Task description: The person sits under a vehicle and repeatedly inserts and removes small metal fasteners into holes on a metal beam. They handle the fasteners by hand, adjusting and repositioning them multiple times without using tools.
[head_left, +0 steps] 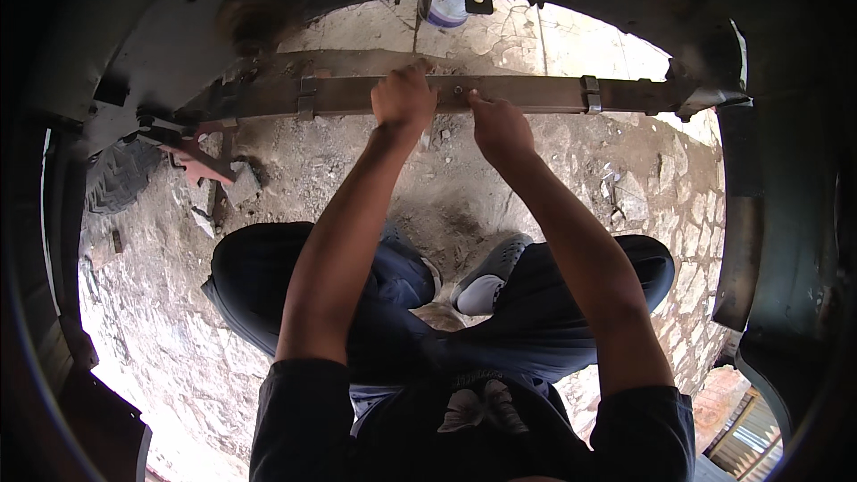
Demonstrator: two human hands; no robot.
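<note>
A long brown leaf spring (pixel 544 94) runs crosswise in front of me, with metal clips (pixel 591 95) around it toward both ends. Near its middle sits a small round bolt head (pixel 458 89), between my hands. Just left of the bolt, my left hand (pixel 403 100) is closed over the spring, its fingers curled and partly hidden. My right hand (pixel 503 128) is closed at the spring's near edge, right of the bolt, with one fingertip on the face. Its other fingers are out of sight beneath.
Dark vehicle bodywork (pixel 786 241) surrounds the view. A reddish metal stand (pixel 201 161) and a treaded tire (pixel 120 177) are at left. Loose stones (pixel 629 198) lie on the dirt floor. Beyond the spring stands a white and purple bucket (pixel 446 12). My shoes (pixel 491 272) are below.
</note>
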